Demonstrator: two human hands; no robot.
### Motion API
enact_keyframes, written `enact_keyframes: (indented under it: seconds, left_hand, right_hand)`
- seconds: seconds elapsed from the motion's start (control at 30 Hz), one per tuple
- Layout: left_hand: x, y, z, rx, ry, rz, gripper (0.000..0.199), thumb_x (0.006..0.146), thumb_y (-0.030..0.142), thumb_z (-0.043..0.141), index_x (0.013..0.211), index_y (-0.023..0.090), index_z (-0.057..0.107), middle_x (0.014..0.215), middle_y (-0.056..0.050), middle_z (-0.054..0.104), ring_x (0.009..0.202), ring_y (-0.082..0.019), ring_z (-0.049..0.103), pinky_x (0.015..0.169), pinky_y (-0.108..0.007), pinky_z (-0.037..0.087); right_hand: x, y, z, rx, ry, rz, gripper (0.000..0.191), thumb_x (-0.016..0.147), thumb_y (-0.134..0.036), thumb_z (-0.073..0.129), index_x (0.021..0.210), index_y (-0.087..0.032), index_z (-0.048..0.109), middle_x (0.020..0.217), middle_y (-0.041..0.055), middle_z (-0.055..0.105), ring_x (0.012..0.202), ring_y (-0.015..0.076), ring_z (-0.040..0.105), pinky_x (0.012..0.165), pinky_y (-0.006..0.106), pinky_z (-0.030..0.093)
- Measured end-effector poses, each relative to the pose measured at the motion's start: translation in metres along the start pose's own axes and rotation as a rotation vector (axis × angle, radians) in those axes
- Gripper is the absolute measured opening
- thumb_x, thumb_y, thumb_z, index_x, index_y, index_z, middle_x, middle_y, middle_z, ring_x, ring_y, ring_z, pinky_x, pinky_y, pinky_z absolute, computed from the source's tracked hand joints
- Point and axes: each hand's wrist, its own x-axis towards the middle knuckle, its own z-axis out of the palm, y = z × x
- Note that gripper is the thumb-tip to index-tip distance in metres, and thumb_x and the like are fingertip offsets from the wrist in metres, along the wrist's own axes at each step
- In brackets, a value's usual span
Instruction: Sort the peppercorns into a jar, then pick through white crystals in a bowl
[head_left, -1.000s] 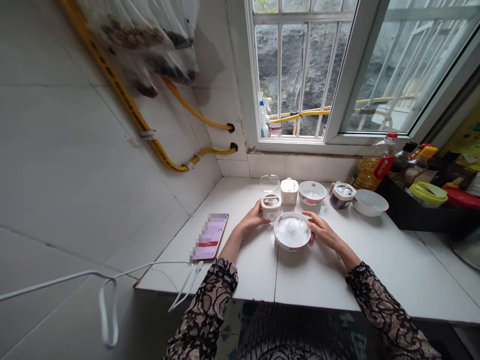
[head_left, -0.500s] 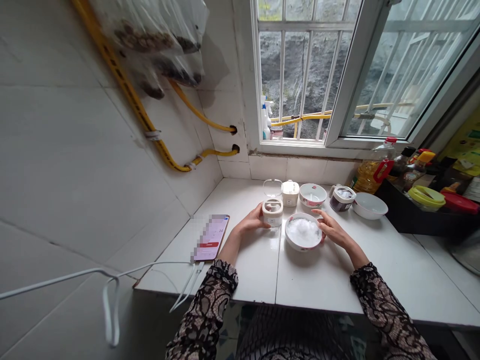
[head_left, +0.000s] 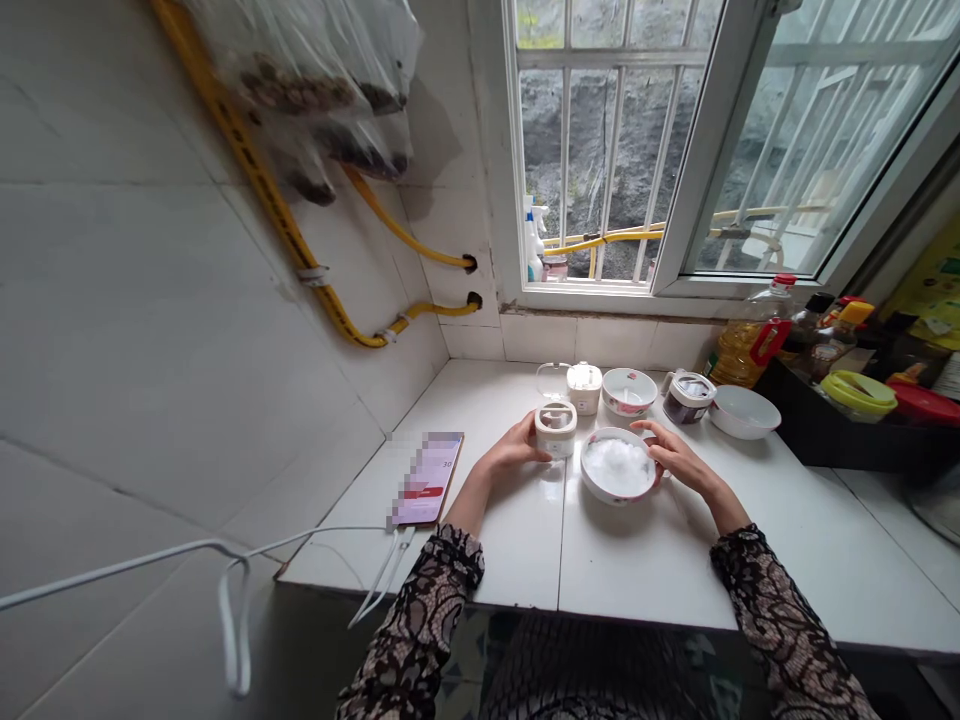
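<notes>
My left hand (head_left: 519,445) is wrapped round the left side of a small white seasoning jar (head_left: 556,441), which stands on the counter. A clear lid (head_left: 553,379) stands raised behind the jar. Just right of the jar is a white bowl (head_left: 616,492) with a heap of white grains (head_left: 619,462) in it. My right hand (head_left: 672,457) grips this bowl by its right rim, fingers partly hidden behind it. The bowl casts a shadow; whether its base touches the counter I cannot tell.
Behind stand another white jar (head_left: 583,388), a flowered bowl (head_left: 628,391), a dark-filled jar (head_left: 688,397) and a plain white bowl (head_left: 744,412). An oil bottle (head_left: 742,340) and a black rack (head_left: 817,430) of condiments are at right. A phone (head_left: 429,480) with a cable (head_left: 382,580) lies at left.
The bowl of white grains and the jar have both shifted slightly to the right, with my hands still on them. The view itself has also moved a little.
</notes>
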Motion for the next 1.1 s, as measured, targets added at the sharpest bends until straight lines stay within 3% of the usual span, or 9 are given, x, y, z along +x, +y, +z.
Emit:
enact_keyframes:
  seconds: [0.37, 0.67, 0.77, 0.83, 0.9, 1.1]
  left_hand:
    - [0.002, 0.008, 0.024, 0.024, -0.021, 0.055, 0.077, 0.049, 0.005, 0.082, 0.122, 0.022, 0.061, 0.12, -0.011, 0.063, 0.115, -0.034, 0.056, 0.103, -0.047, 0.04]
    - [-0.004, 0.01, 0.023, 0.068, -0.024, 0.167, 0.083, 0.056, 0.012, 0.082, 0.133, 0.027, 0.057, 0.134, -0.009, 0.058, 0.128, -0.034, 0.049, 0.112, -0.046, 0.035]
    - [-0.004, 0.008, 0.021, 0.063, 0.028, 0.15, 0.087, 0.052, 0.011, 0.085, 0.133, 0.027, 0.058, 0.137, -0.01, 0.056, 0.133, -0.035, 0.044, 0.116, -0.047, 0.029]
    - [-0.004, 0.005, 0.012, 0.016, 0.088, 0.074, 0.09, 0.046, 0.009, 0.087, 0.13, 0.025, 0.06, 0.137, -0.011, 0.055, 0.138, -0.037, 0.037, 0.119, -0.048, 0.023]
    - [-0.005, 0.004, -0.001, -0.06, 0.131, 0.002, 0.093, 0.045, 0.007, 0.087, 0.131, 0.023, 0.059, 0.132, -0.012, 0.058, 0.136, -0.039, 0.04, 0.118, -0.051, 0.024]
    - [-0.004, 0.005, -0.034, -0.21, 0.271, 0.024, 0.084, 0.056, 0.011, 0.077, 0.135, 0.027, 0.052, 0.128, -0.007, 0.061, 0.128, -0.028, 0.054, 0.114, -0.047, 0.035]
  right_hand:
    - [-0.001, -0.002, -0.009, -0.023, 0.012, 0.007, 0.061, 0.062, -0.027, 0.049, 0.122, -0.02, 0.047, 0.078, -0.0017, 0.064, 0.051, 0.0131, 0.059, 0.045, 0.025, 0.049]
    - [-0.004, 0.004, -0.018, 0.005, 0.038, -0.005, 0.057, 0.061, -0.025, 0.053, 0.118, -0.019, 0.051, 0.076, -0.0015, 0.064, 0.053, 0.0137, 0.059, 0.045, 0.024, 0.05]
    - [-0.003, 0.005, -0.021, 0.001, 0.035, -0.019, 0.05, 0.068, -0.029, 0.058, 0.116, -0.018, 0.056, 0.073, -0.0016, 0.064, 0.053, 0.0133, 0.059, 0.047, 0.024, 0.051]
    - [-0.003, 0.004, -0.023, 0.021, 0.091, -0.042, 0.044, 0.074, -0.036, 0.061, 0.113, -0.017, 0.059, 0.071, -0.001, 0.064, 0.051, 0.0124, 0.059, 0.047, 0.024, 0.051]
    - [-0.002, 0.004, -0.026, 0.074, 0.189, -0.072, 0.039, 0.078, -0.044, 0.062, 0.106, -0.017, 0.062, 0.075, 0.0027, 0.067, 0.049, 0.0112, 0.058, 0.045, 0.024, 0.05]
    - [0.004, 0.011, -0.032, 0.152, 0.51, -0.094, 0.031, 0.073, -0.043, 0.07, 0.088, -0.018, 0.061, 0.078, 0.0071, 0.07, 0.05, 0.0112, 0.059, 0.042, 0.023, 0.051]
